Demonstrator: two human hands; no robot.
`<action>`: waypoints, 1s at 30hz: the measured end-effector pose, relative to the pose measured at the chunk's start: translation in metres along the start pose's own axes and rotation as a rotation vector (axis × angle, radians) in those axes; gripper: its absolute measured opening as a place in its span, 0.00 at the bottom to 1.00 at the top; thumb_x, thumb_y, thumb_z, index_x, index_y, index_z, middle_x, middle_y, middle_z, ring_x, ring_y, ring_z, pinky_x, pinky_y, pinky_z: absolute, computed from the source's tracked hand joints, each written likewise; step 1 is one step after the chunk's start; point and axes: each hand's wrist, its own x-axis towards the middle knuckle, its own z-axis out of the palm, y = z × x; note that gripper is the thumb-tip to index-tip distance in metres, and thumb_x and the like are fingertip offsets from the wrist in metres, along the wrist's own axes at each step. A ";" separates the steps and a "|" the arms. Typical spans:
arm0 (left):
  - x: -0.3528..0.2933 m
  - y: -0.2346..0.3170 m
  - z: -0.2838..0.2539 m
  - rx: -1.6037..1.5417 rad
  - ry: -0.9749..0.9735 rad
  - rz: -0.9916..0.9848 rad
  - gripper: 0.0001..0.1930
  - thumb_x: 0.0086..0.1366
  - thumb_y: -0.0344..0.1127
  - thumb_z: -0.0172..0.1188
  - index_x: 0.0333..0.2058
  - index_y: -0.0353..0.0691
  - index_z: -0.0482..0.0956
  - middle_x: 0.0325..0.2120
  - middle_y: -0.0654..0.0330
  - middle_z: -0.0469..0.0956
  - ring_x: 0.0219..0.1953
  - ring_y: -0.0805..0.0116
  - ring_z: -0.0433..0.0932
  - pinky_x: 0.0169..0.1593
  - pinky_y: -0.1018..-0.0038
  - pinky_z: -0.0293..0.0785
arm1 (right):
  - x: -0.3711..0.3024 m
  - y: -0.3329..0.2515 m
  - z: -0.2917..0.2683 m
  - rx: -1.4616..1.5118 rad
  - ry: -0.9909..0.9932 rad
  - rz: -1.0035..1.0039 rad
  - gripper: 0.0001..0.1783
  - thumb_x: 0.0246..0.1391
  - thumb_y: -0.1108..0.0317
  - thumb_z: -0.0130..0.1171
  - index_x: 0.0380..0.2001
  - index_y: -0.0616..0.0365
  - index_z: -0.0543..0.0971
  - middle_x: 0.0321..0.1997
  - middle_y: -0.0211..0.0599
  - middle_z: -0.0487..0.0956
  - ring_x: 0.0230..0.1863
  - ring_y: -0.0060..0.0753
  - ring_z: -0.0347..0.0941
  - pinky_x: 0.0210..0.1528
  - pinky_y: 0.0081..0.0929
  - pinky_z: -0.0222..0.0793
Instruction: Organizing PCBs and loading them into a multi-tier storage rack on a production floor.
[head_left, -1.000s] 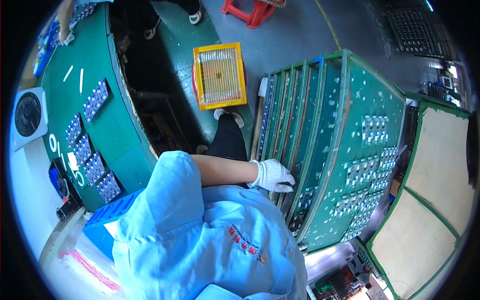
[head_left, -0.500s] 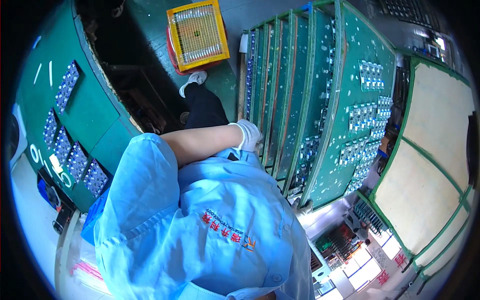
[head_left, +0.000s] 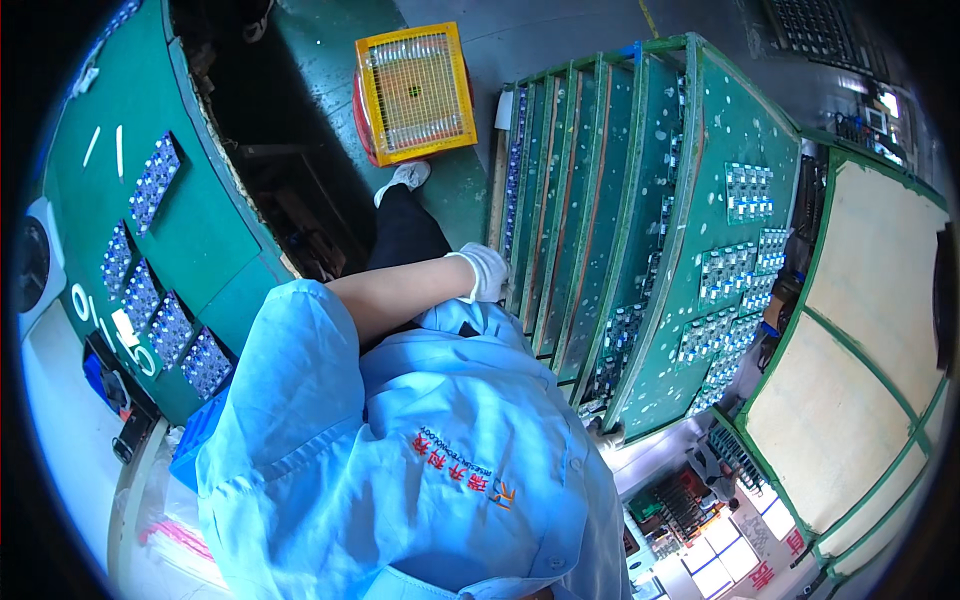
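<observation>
left hand (head_left: pixel 487 272): gloved, at edge of upright green trays (head_left: pixel 560 200), grip unclear | right hand: out of view | circuit boards (head_left: pixel 735 270) fill the tray beyond my hand | pulling, I judge, not begun

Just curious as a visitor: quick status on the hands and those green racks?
Left hand, gloved, at green rack shelves; grip unclear. Right hand unseen. Circuit boards on top shelf.
</observation>
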 end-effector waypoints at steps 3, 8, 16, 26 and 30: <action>-0.002 -0.005 0.005 -0.002 -0.029 -0.017 0.21 0.58 0.52 0.51 0.37 0.42 0.82 0.33 0.50 0.81 0.39 0.50 0.79 0.43 0.57 0.75 | 0.001 0.007 0.001 0.025 -0.025 -0.027 0.37 0.39 0.70 0.65 0.55 0.59 0.61 0.53 0.49 0.63 0.54 0.50 0.63 0.52 0.44 0.65; 0.001 -0.017 0.018 0.074 -0.005 0.041 0.21 0.60 0.53 0.51 0.41 0.43 0.79 0.28 0.49 0.80 0.33 0.47 0.79 0.38 0.56 0.75 | -0.009 -0.009 -0.009 0.099 -0.019 0.004 0.37 0.39 0.70 0.65 0.54 0.62 0.62 0.52 0.50 0.64 0.53 0.52 0.62 0.56 0.44 0.60; -0.013 -0.009 0.003 0.165 -0.071 0.015 0.24 0.63 0.53 0.46 0.45 0.41 0.77 0.31 0.47 0.80 0.37 0.47 0.79 0.43 0.56 0.74 | -0.010 -0.004 0.001 0.102 0.069 -0.100 0.36 0.40 0.67 0.63 0.55 0.66 0.64 0.56 0.57 0.66 0.57 0.58 0.63 0.60 0.46 0.58; 0.057 -0.176 0.092 0.111 0.371 -0.292 0.20 0.64 0.43 0.44 0.47 0.39 0.77 0.47 0.46 0.76 0.50 0.51 0.74 0.54 0.67 0.70 | -0.022 -0.018 -0.019 0.095 0.240 -0.061 0.36 0.37 0.69 0.63 0.54 0.65 0.67 0.56 0.56 0.68 0.58 0.58 0.63 0.62 0.46 0.58; 0.029 -0.259 0.094 -0.131 0.137 -0.570 0.15 0.65 0.38 0.44 0.42 0.38 0.77 0.35 0.49 0.80 0.42 0.55 0.79 0.42 0.65 0.75 | -0.021 -0.022 -0.018 0.132 0.234 -0.127 0.34 0.35 0.67 0.63 0.50 0.64 0.69 0.54 0.56 0.69 0.59 0.59 0.63 0.62 0.48 0.57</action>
